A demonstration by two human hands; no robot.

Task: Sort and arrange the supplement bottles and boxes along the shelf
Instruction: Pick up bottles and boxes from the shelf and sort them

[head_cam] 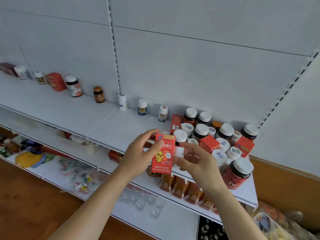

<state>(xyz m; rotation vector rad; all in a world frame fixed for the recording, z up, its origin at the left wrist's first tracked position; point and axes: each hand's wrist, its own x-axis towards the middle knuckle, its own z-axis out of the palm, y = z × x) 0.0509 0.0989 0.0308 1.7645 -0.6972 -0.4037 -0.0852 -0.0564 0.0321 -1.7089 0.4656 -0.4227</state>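
Red box: my left hand (138, 153) holds the red box (161, 155) upright, thumb on its front, fingers (152, 131) curled over the top corner.
White bottle: my right hand (195, 161) pinches a small white bottle (179, 153), touching the box's right side.
Crowd: a packed bunch of bottles and boxes (216, 135) stands just behind my right fingers on the shelf (121, 129).
Danger: I think a bump could tip those bottles like dominoes.
Slip: both hands are full, so I might drop one.

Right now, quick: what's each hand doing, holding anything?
Left hand: grips the red box.
Right hand: fingers curled round a white bottle, mostly hidden.
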